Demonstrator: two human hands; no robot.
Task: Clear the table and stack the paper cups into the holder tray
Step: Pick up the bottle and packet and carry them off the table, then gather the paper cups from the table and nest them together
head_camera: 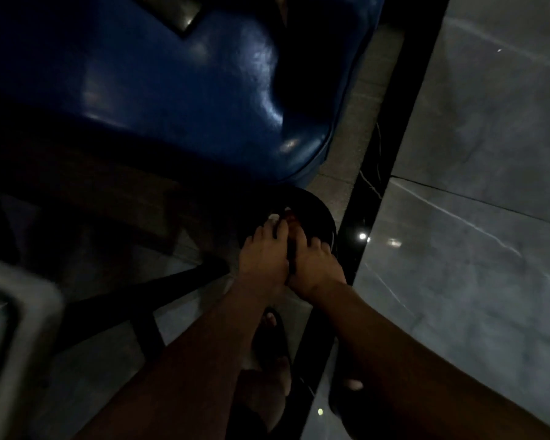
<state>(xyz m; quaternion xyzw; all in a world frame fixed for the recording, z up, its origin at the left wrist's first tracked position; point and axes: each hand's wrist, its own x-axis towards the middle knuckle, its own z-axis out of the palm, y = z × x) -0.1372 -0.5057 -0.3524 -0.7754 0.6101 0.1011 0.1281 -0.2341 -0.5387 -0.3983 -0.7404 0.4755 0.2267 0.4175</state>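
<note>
Both your hands, left hand [262, 260] and right hand [311, 265], are reaching together into a dark round bin [315, 211] beside the blue seat [178, 90]; I cannot tell their grip.

I see a glossy blue cushioned seat [178, 90] filling the upper left, very dim. Just beside its lower corner sits a round black bin [318, 214] on the floor. A grey marbled slab [477, 185] with a black edge covers the right. A sandalled foot [272, 341] shows low down, and a pale frame [23, 312] at left.
</note>
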